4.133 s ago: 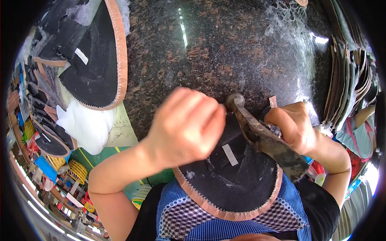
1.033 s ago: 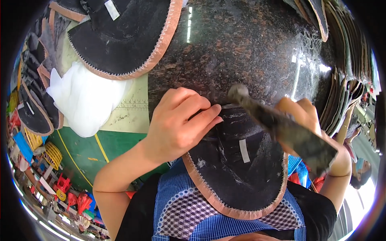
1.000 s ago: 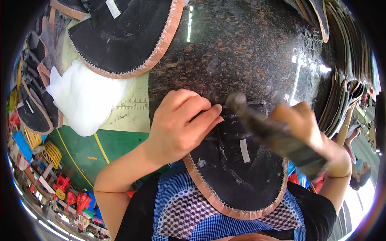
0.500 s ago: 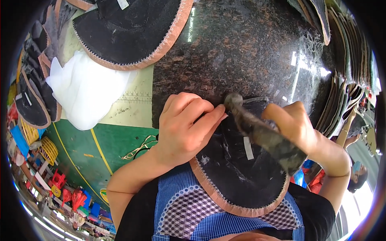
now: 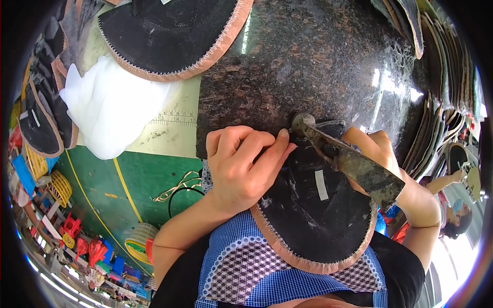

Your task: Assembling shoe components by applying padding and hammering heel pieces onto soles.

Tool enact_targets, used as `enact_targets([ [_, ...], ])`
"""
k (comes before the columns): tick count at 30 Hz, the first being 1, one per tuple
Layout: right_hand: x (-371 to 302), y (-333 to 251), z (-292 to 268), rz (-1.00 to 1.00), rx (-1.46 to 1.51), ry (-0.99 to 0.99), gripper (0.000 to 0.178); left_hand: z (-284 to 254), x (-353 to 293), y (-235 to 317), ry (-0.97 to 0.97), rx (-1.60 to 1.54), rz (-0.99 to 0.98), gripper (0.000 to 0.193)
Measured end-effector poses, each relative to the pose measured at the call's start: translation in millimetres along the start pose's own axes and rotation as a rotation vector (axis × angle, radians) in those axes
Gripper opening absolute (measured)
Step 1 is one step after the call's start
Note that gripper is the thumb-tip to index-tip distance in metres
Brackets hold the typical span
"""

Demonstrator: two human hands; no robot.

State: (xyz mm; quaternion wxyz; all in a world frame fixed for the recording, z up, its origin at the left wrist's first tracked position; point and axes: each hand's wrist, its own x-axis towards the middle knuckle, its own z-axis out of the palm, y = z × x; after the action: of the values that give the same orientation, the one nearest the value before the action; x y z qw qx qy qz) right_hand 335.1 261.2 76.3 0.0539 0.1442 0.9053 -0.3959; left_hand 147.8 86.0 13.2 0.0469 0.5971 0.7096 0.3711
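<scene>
A shoemaker's hammer (image 5: 354,165), with a round face and a long flared tail, is gripped in my right hand (image 5: 379,150). Its face rests at or just over the far edge of a black curved piece (image 5: 313,231), close to the fingertips of my left hand (image 5: 244,161). Those left fingers are closed on that same edge, thumb and forefinger together. Zigzag stitching runs along the piece's brown trim, and a small white label is on its dark surface. The near end hangs over the table edge against my checked apron (image 5: 231,269). My grip hides the hammer's handle.
The dark stone slab (image 5: 287,61) lies under my hands. At the far left, another trimmed black piece (image 5: 164,36) lies beside crumpled white material (image 5: 115,108) on a pale ruled board (image 5: 177,133). Stacked pieces (image 5: 447,66) line the right side. Another person (image 5: 452,215) is at the right.
The hammer's tail has swung a little to the right, while its face stays near the piece's far edge. My left hand keeps its hold on the black piece.
</scene>
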Motion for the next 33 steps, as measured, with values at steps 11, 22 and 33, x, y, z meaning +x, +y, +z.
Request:
enact_targets([
  [11,3.3,-6.4,0.9,-0.094,-0.163,0.016,0.017,1.2,4.4,11.1,-0.015,-0.022,0.007,0.021],
  [22,14.3,-20.1,-11.5,-0.123,-0.166,0.079,0.018,-3.0,6.5,5.8,-0.021,0.047,0.1,0.006],
  [33,-24.8,-19.9,-23.5,0.404,0.217,0.397,0.016,1.4,26.8,-3.2,-0.085,-0.259,0.119,0.034],
])
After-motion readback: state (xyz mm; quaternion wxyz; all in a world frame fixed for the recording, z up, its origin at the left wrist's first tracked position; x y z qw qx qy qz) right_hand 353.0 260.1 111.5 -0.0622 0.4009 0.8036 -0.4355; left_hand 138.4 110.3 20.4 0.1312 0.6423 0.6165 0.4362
